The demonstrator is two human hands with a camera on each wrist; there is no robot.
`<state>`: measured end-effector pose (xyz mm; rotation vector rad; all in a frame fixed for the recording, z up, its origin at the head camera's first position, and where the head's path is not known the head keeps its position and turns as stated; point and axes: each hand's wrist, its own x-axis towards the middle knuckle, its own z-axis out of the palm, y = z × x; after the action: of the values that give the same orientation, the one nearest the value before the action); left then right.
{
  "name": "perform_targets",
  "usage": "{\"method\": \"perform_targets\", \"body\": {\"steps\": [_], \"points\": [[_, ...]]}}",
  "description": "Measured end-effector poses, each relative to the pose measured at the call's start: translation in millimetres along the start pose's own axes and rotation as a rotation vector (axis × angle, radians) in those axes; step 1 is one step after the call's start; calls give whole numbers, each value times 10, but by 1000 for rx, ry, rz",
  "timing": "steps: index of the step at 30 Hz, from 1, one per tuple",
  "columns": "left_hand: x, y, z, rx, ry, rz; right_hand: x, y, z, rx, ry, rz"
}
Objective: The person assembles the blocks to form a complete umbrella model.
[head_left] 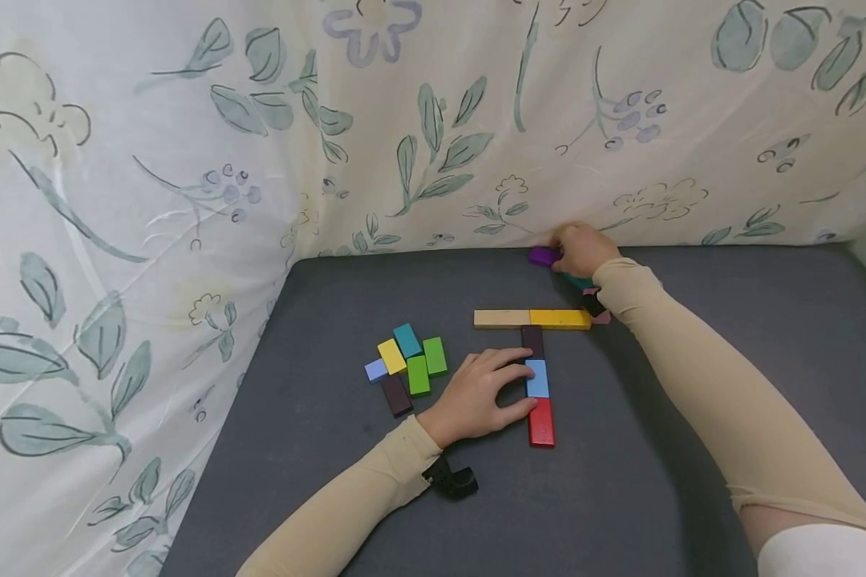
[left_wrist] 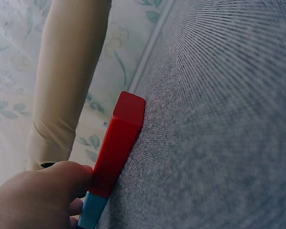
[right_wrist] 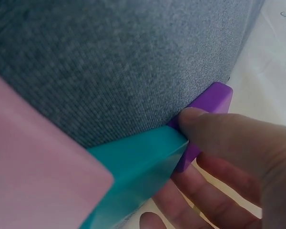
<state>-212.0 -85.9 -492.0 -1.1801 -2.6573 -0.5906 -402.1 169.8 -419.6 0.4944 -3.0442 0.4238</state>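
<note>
At the far edge of the table, my right hand (head_left: pixel 583 250) pinches a purple block (right_wrist: pixel 214 102) between thumb and fingers. That block sits against the end of a teal block (right_wrist: pixel 138 155), with a pink block (right_wrist: pixel 38 162) nearer the right wrist camera. My left hand (head_left: pixel 476 397) lies spread beside an upright row, its fingertips touching a dark brown block (head_left: pixel 532 342), a light blue block (head_left: pixel 537 378) and the upper end of a red block (head_left: pixel 541 423). Above that row, a tan block (head_left: pixel 501 319) and a yellow block (head_left: pixel 559 320) lie end to end.
Left of my left hand lies a loose cluster: a green block (head_left: pixel 435 356), another green block (head_left: pixel 418 376), a blue block (head_left: pixel 407 340), a yellow block (head_left: pixel 392 357), a periwinkle block (head_left: pixel 376 370) and a dark brown block (head_left: pixel 396 395). A floral curtain (head_left: pixel 433 136) hangs behind the grey table (head_left: pixel 346 497).
</note>
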Motion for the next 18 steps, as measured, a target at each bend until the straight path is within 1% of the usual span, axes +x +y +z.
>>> {"method": "perform_targets", "body": {"steps": [5, 10, 14, 18], "points": [[-3, -3, 13, 0, -1, -1, -30, 6, -31, 22, -12, 16], [5, 3, 15, 4, 2, 3, -129, 23, -152, 63, -25, 33], [5, -5, 11, 1, 7, 7, -310, -10, -241, 90, 2, 0], [15, -14, -6, -2, 16, 14, -552, -67, -235, 120, 33, -52]]}}
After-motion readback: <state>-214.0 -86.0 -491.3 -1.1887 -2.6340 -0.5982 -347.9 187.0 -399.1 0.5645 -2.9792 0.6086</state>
